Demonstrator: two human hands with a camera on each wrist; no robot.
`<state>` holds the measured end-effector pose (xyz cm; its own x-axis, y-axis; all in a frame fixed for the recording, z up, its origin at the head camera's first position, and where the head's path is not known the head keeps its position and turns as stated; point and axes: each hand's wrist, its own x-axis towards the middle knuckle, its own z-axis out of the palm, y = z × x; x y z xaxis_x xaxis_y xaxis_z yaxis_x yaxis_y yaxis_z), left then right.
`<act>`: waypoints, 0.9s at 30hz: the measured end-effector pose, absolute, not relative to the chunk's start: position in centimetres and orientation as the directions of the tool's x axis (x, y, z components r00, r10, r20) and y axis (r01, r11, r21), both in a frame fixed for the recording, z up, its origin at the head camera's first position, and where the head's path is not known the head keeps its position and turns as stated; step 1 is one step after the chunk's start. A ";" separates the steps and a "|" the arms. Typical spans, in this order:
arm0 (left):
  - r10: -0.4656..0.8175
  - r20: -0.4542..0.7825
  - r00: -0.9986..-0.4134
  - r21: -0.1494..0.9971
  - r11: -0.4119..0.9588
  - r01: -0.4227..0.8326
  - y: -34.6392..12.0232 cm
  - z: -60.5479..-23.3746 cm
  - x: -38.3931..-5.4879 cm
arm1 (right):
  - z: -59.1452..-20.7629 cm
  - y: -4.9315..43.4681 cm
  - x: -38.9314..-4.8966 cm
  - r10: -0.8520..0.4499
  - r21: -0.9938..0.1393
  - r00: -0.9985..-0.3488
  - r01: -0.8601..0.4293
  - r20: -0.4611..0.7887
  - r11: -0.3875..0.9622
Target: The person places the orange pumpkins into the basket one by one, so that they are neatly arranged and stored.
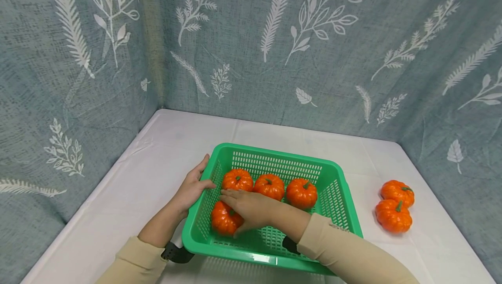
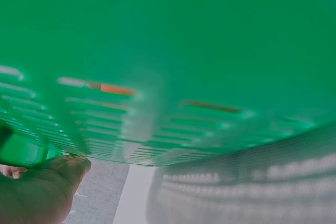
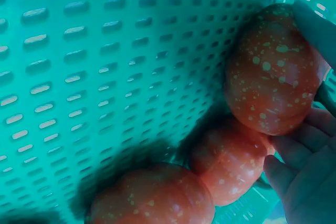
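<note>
A green plastic basket [image 1: 274, 261] sits on the table with several small orange pumpkins in it. My left hand [image 1: 193, 190] holds its left rim, thumb over the edge and fingers along the outside; part of this hand [image 2: 47, 190] shows beneath the green wall in the left wrist view. Inside the basket, my right hand [image 1: 251, 209] grips the front-left pumpkin [image 1: 225, 219], fingers over its far side and thumb at its right. Behind it stand a left pumpkin [image 1: 237, 179], a middle pumpkin [image 1: 269, 186] and a right pumpkin [image 1: 302, 194] in a row.
Two more pumpkins touch each other on the table's right side, one behind [image 1: 397, 191] and one in front [image 1: 393, 217]. A white cloth covers the table [image 1: 176, 131]. Blue-grey leaf-patterned curtains [image 1: 243, 57] rise behind it and at both sides.
</note>
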<state>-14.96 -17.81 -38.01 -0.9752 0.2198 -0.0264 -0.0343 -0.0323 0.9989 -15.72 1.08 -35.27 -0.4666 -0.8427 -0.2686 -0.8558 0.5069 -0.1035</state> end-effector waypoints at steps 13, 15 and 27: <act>0.225 -0.017 -0.974 0.999 -0.045 -0.028 -17.6 -38.0 -15.0 | -33.4 2.5 -15.3 -0.864 -0.235 -0.449 -0.836 -0.228 0.496; 0.220 -0.016 -0.975 0.999 -0.041 -0.026 -17.6 -38.0 -15.0 | -32.3 3.4 -15.3 -0.857 -0.290 -0.470 -0.807 -0.211 0.514; 0.208 -0.033 -0.978 0.998 -0.039 -0.042 -17.8 -37.9 -15.0 | -27.3 12.3 -17.1 -0.713 -0.441 -0.700 -0.652 0.039 0.616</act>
